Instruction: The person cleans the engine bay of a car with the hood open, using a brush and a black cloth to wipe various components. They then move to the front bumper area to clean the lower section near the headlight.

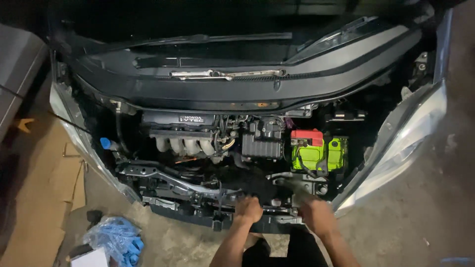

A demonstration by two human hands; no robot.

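I look down into a car's open engine bay (237,148) with the front bumper off. My left hand (249,209) is curled on the black front crossmember (198,210) at the bay's lower middle. My right hand (315,213) is blurred and rests on the same front edge just right of it, below a grey metal bracket (302,184). What either hand grips, if anything, is hidden by the fingers. Behind the hands sit the engine with its pale intake pipes (185,145) and a bright green battery (319,154) with a red terminal cover (307,136).
A headlight (401,148) juts out at the right. Flattened cardboard (39,198) lies on the concrete floor at the left, with a blue plastic bag (116,237) and a white box (90,258) near the bottom left. The wiper cowl (222,74) spans the top.
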